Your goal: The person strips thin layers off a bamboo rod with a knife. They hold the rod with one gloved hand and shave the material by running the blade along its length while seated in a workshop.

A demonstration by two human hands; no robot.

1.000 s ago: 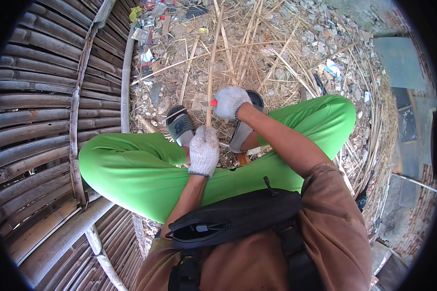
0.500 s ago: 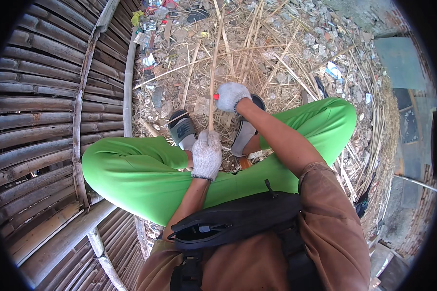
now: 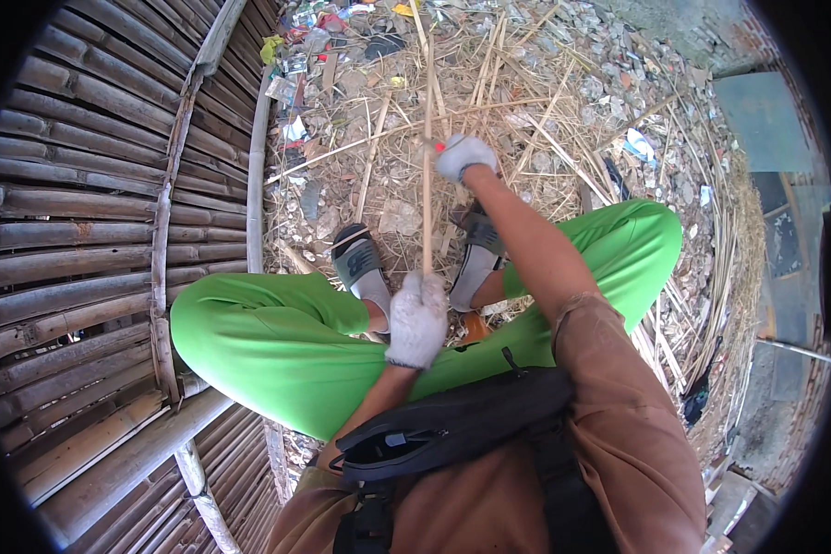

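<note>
In a white knit glove, my left hand (image 3: 417,321) is closed around the near end of a long, pale bamboo strip (image 3: 427,208). The strip points straight away from me, between my feet, toward the littered ground. Farther along it, my gloved right hand (image 3: 466,159) is closed on a small knife (image 3: 439,146) with a red handle. The knife's short blade lies at the strip's side; whether it cuts in cannot be made out. Most of the handle is hidden in the glove.
My sandalled feet (image 3: 358,263) rest on ground strewn with straw, shavings and bamboo strips (image 3: 376,148). A bamboo slat wall (image 3: 74,240) rises at the left. A black waist bag (image 3: 462,415) lies across my lap. Scraps of litter (image 3: 637,145) lie at the far right.
My right hand has slid with the knife farther away from me along the bamboo strip. My left hand keeps its grip at the near end. The whole view has shifted slightly.
</note>
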